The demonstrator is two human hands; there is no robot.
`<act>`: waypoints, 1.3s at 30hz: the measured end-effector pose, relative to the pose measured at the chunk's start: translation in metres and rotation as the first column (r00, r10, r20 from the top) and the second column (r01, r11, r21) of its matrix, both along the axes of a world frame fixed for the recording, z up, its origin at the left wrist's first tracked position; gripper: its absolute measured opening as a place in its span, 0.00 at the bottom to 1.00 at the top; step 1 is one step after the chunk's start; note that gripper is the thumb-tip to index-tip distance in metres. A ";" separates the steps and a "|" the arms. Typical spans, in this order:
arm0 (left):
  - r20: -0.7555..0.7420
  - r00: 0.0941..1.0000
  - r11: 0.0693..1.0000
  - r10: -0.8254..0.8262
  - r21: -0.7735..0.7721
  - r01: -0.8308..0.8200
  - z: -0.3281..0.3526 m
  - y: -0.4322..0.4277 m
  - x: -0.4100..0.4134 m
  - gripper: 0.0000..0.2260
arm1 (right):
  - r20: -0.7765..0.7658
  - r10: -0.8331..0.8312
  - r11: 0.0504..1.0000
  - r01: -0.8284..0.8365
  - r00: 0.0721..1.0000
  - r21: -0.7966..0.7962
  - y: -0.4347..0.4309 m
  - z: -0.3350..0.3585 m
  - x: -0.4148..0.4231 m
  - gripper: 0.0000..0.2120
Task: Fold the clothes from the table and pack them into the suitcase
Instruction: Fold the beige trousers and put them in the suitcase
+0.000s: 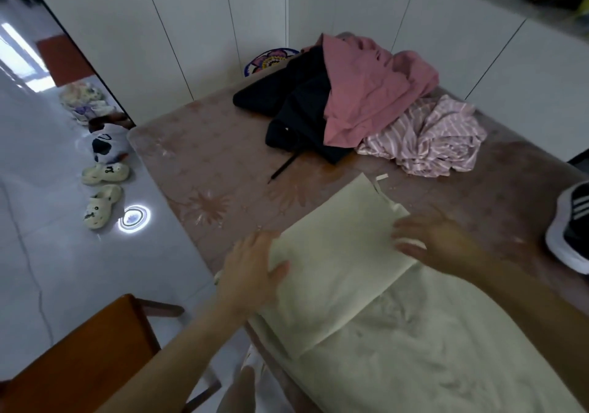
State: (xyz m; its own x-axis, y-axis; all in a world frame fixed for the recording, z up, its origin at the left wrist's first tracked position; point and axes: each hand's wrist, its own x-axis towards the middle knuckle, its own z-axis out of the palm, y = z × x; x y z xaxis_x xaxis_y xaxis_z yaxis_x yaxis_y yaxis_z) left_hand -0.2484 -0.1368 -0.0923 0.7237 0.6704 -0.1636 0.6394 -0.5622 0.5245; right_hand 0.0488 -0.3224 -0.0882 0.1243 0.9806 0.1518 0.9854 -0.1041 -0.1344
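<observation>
A pale cream garment (344, 272) lies on the near part of the table (204, 157), its far part folded back over the rest. My left hand (251, 272) grips the left edge of the folded panel, thumb on top. My right hand (436, 237) holds the right edge, fingers curled at the fold. At the far end a pile holds a pink garment (366, 93), a black garment (296, 100) and a pink striped garment (430, 138). No suitcase is in view.
A black-and-white sneaker (570, 231) sits at the table's right edge. An orange-brown chair (89, 355) stands at near left. Cream clogs (103, 189) and a bag lie on the tiled floor to the left. White cabinet doors back the table.
</observation>
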 end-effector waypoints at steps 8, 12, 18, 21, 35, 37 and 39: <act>-0.297 0.953 0.992 0.058 -0.092 -0.089 -0.039 0.025 -0.014 0.20 | 0.124 -0.022 0.908 0.071 0.992 -0.412 0.119 0.000 -0.010 0.30; -0.325 0.934 0.965 0.147 -0.160 -0.207 -0.040 0.035 -0.023 0.11 | 0.213 0.029 0.840 0.092 0.977 -0.535 0.146 -0.011 -0.014 0.27; -0.224 0.941 0.953 0.255 -0.106 -0.284 -0.024 0.056 -0.031 0.09 | 0.298 0.020 0.962 0.062 0.954 -0.264 0.167 -0.017 0.012 0.06; -0.115 0.934 0.940 0.339 -0.004 -0.342 -0.002 0.075 -0.026 0.11 | 0.337 -0.054 0.976 0.120 0.940 -0.180 0.179 -0.002 0.024 0.10; 0.046 0.988 0.969 0.149 0.191 -0.155 0.077 0.047 -0.030 0.10 | 0.301 -0.231 0.972 0.207 0.925 0.110 0.128 0.046 0.039 0.12; -0.006 0.997 0.981 0.078 0.181 -0.076 0.082 0.026 -0.030 0.13 | 0.284 -0.227 0.972 0.196 0.932 0.132 0.107 0.045 0.039 0.09; -0.049 0.999 0.983 -0.018 0.181 0.027 0.084 0.006 -0.029 0.18 | 0.261 -0.228 0.972 0.203 0.938 0.122 0.083 0.041 0.039 0.08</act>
State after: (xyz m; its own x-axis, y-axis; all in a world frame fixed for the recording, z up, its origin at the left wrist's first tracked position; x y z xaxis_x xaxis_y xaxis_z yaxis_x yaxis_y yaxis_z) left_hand -0.2775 -0.1308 -0.0079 0.7333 0.6758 -0.0746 0.6470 -0.6598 0.3821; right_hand 0.0877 -0.2392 -0.0468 0.2726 0.9151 0.2972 0.9411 -0.3179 0.1157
